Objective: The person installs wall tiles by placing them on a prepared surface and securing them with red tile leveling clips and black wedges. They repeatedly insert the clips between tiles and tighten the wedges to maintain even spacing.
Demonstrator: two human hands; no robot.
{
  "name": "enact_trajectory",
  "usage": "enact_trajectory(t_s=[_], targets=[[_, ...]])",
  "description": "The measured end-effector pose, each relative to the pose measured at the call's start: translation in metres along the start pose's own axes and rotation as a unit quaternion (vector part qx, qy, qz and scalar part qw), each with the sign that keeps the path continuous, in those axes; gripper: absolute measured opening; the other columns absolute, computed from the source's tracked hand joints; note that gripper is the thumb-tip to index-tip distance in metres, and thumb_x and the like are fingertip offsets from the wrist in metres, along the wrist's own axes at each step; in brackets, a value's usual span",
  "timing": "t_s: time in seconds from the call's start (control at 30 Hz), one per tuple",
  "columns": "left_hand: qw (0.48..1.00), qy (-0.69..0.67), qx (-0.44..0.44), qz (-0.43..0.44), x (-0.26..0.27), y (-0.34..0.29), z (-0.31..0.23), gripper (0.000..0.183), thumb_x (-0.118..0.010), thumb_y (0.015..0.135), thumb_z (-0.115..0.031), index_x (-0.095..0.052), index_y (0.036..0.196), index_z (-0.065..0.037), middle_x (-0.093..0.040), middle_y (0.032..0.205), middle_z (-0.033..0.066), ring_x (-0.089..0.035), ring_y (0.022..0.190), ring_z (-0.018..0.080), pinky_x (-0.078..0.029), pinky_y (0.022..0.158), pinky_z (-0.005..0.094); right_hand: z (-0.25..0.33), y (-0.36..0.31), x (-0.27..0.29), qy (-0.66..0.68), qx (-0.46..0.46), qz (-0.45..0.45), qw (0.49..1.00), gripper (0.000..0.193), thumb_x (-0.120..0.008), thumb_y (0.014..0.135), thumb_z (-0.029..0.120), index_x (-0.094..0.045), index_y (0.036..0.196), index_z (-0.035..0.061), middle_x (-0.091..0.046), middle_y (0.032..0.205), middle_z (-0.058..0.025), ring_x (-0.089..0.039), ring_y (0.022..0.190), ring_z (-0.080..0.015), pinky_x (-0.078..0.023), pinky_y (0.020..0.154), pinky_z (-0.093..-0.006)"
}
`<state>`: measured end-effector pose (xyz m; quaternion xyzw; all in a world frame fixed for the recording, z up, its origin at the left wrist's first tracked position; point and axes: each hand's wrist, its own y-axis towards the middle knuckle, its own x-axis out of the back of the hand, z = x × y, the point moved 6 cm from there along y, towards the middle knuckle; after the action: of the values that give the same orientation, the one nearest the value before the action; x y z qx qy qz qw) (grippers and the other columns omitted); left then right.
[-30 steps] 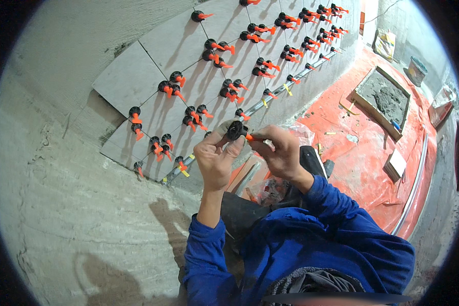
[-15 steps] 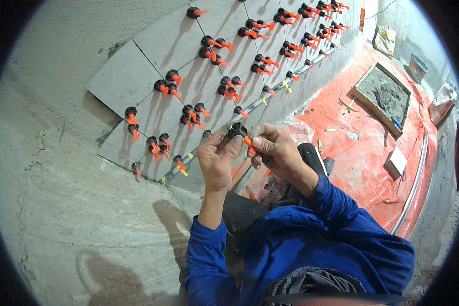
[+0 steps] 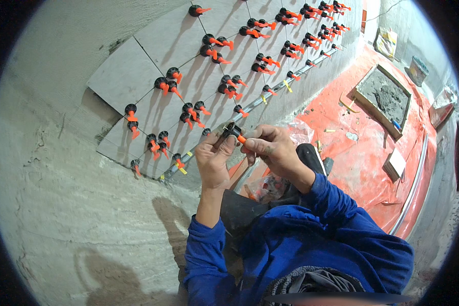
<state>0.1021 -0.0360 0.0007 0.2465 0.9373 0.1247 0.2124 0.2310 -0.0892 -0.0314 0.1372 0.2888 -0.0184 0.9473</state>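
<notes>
A tile leveling clip with a round black base and an orange T-shaped handle is held between my two hands, in front of the lower edge of the tiles. My left hand pinches its black base between thumb and fingers. The fingers of my right hand are closed on the orange handle. Beyond them, light grey wall tiles carry many more black-and-orange leveling clips along their joints, most in clusters at the corners.
A metal rail with yellow tape runs under the tiles. At the right, red sheeting carries a mortar tray, a small stack of tile pieces and a long metal bar. Behind stands a bucket. A plastic bag lies by my legs.
Both hands have shifted slightly left with the leveling clip still between them. Its orange handle now points more to the right. The clips on the wall look the same.
</notes>
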Motion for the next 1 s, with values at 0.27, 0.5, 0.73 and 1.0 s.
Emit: enact_trajectory(t_s=[0.27, 0.5, 0.73, 1.0], targets=[[0.997, -0.043, -0.032, 0.064, 0.002, 0.002, -0.007, 0.032, -0.070, 0.087, -0.007, -0.064, 0.116, 0.005, -0.069, 0.100, 0.0088, -0.062, 0.087, 0.0111, -0.048, 0.080, 0.0228, -0.006, 0.003, -0.022, 0.257, -0.168, 0.129, 0.943, 0.016, -0.060, 0.096, 0.018, -0.057, 0.101, 0.0028, -0.059, 0.072, -0.0065, -0.057, 0.056, -0.0161, -0.048, 0.051, -0.0279], [0.997, -0.071, -0.032, 0.024, 0.007, 0.008, -0.011, 0.029, -0.067, 0.090, -0.006, -0.063, 0.116, 0.006, -0.070, 0.101, 0.0097, -0.063, 0.090, 0.0119, -0.049, 0.083, 0.0228, 0.048, -0.008, -0.047, -0.496, 0.385, -0.029, 0.778, 0.027, -0.071, 0.089, 0.019, -0.058, 0.103, -0.0001, -0.061, 0.081, -0.0082, -0.063, 0.069, -0.0183, -0.052, 0.059, -0.0291], [0.994, -0.085, -0.039, 0.061, 0.007, 0.015, 0.000, 0.026, -0.067, 0.090, -0.007, -0.066, 0.113, 0.004, -0.070, 0.098, 0.0079, -0.063, 0.085, 0.0114, -0.050, 0.076, 0.0224, 0.009, 0.002, -0.029, 0.037, -0.020, -0.007, 0.999, 0.029, -0.068, 0.091, 0.017, -0.051, 0.107, -0.0009, -0.062, 0.087, -0.0115, -0.062, 0.066, -0.0181, -0.053, 0.059, -0.0305], [0.989, -0.136, 0.031, 0.052, 0.017, 0.014, 0.022, 0.025, -0.064, 0.092, -0.006, -0.063, 0.115, 0.004, -0.070, 0.091, 0.0095, -0.065, 0.080, 0.0129, -0.052, 0.073, 0.0242, 0.045, -0.016, -0.053, -0.619, 0.428, -0.014, 0.658, 0.026, -0.077, 0.075, 0.005, -0.064, 0.097, 0.0016, -0.062, 0.085, -0.0104, -0.064, 0.072, -0.0259, -0.053, 0.061, -0.0335]])
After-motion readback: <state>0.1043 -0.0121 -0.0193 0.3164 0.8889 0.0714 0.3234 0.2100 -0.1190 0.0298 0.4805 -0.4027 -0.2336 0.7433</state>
